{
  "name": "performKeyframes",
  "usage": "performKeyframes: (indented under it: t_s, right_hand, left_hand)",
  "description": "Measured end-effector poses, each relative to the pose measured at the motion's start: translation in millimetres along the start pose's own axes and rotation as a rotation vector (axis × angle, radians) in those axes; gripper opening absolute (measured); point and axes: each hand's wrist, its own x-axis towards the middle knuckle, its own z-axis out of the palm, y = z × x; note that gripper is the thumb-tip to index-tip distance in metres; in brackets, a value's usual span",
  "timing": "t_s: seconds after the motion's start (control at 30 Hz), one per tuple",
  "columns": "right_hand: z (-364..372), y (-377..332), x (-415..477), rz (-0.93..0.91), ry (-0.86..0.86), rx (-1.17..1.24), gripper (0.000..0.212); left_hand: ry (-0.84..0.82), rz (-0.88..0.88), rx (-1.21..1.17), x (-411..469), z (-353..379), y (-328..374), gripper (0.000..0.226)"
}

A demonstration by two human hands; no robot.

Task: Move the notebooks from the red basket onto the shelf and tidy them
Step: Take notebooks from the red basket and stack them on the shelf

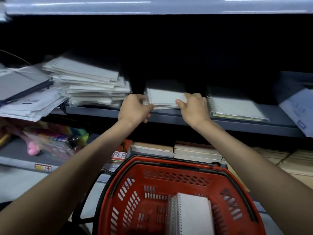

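- Held stack (165, 97): a few pale spiral notebooks lying flat on the shelf (228, 126), at its front edge and about midway along it, with the spirals on the left side.
- Left hand (135, 108): fingers curled round the stack's front left corner, by the spiral, gripping it.
- Right hand (194, 107): clamped on the stack's front right corner, fingers on top of the cover and thumb against the front edge.
- Both forearms reach up over the basket (177, 177), which is red, sits below the shelf and is nearest the camera.
- Basket stack (193, 216): more spiral notebooks standing against the basket's near wall, spirals to the left.
- Right notebook (237, 108): a larger spiral notebook flat on the shelf just right of the right hand, overhanging the front edge a little.
- Left pile (88, 85): a tall, uneven heap of pale notebooks on the shelf, left of the left hand and close to it.
- Papers (32, 106) and a grey folder (18, 85) lie at the shelf's left end, the papers drooping over its edge.
- Lower shelf (20, 150): colourful packets (55, 139) on the left, rows of books (196, 151) behind the basket.
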Motion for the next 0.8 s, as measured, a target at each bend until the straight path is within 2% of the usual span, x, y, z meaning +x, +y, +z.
performKeyframes:
  t_s: [0.2, 0.33, 0.43, 0.57, 0.6, 0.73, 0.8]
  right_hand:
    - [-29.5, 7.1, -49.1, -0.181, 0.067, 0.164, 0.054]
    - [-38.9, 33.1, -107.3, -0.196, -0.058, 0.221, 0.05]
    - [-22.0, 69.4, -138.3, -0.087, -0.224, 0.165, 0.052]
    - [14.8, 121.6, -164.5, 0.123, -0.465, 0.092, 0.057]
    - [25.9, 133.1, -170.8, 0.174, -0.527, 0.091, 0.054]
    - [73.1, 172.6, -190.0, 0.362, -0.74, 0.02, 0.045]
    - [95.1, 186.9, -200.3, 0.48, -0.81, 0.011, 0.054]
  left_hand:
    - [0.027, 0.081, 0.005, -35.3, -9.9, -10.1, 0.042]
    - [-0.192, 0.056, -0.166, -84.5, 5.3, -19.3, 0.035]
    - [-0.362, 0.001, -0.167, -113.8, 36.4, -41.8, 0.042]
    - [-0.561, -0.134, -0.146, -140.6, 87.6, -82.3, 0.08]
    - [-0.596, -0.173, -0.139, -146.7, 99.5, -91.8, 0.083]
    - [-0.671, -0.308, -0.064, -168.9, 136.5, -116.9, 0.046]
    - [-0.661, -0.387, -0.066, -180.1, 153.1, -129.6, 0.035]
